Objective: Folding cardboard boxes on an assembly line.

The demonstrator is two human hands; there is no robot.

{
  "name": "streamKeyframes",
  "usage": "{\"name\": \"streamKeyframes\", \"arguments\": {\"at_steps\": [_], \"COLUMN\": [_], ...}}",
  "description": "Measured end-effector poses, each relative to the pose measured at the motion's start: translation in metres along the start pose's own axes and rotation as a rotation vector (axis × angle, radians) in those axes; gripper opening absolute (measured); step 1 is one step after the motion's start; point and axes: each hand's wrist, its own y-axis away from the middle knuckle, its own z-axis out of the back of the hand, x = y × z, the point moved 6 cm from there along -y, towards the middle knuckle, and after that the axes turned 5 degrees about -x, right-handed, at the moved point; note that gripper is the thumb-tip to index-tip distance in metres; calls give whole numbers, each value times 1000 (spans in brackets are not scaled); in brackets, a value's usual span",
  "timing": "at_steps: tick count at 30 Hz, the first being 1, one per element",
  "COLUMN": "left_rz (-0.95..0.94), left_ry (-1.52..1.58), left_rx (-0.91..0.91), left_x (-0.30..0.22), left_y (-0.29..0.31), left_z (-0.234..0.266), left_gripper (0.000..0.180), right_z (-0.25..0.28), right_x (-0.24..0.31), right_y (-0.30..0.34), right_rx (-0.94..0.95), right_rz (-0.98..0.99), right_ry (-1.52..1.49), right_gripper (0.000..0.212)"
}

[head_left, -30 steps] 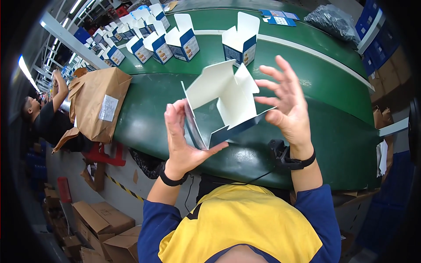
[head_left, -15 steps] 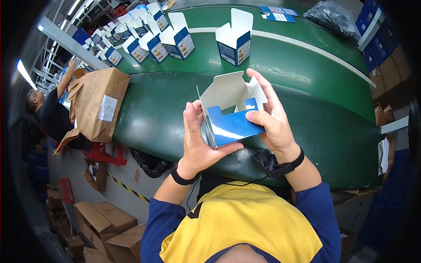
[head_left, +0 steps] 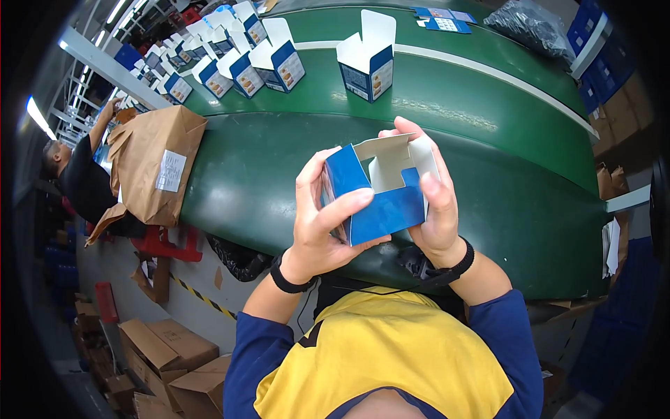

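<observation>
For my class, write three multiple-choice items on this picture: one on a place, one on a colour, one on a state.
1. Where is the brown paper bag?
A. at the belt's left end
B. in the person's hands
C. on the floor

2. What colour is the belt?
A. grey
B. green
C. red

3. How is the held box?
A. flattened
B. taped shut
C. open, held by both hands

Answers: 1 A, the bag lies on the left end of the belt. 2 B, the belt's surface is green. 3 C, the left hand and right hand grip the box, whose white inside shows.
</observation>
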Motion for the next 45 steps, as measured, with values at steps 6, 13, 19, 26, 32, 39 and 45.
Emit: {"name": "streamKeyframes", "arguments": {"at_steps": [6, 13, 19, 26, 32, 39, 45], "left_rz": [135, 75, 2, 174, 152, 174, 266], "left_ry": [242, 85, -44, -26, -69, -17, 12], "left_rx": [-159, -141, -81, 11, 69, 92, 150], "left_x": [9, 0, -7, 5, 10, 11, 9], "left_y": [21, 12, 3, -8, -13, -17, -22], "left_z": [-8, -8, -8, 0, 2, 1, 3], "left_gripper": [92, 86, 85, 73, 70, 73, 80], "right_z": [0, 0, -6, 5, 10, 10, 9], "right_x": [4, 11, 16, 10, 9, 14, 16], "right_y": [-1, -1, 3, -2, -10, -11, -5], "right_rx": [-37, -6, 85, 34, 46, 141, 244], "right_rz": [37, 132, 142, -108, -45, 83, 122], "right_ry": [222, 507, 374, -78, 25, 126, 162], "right_gripper": [78, 85, 81, 69, 65, 76, 84]}}
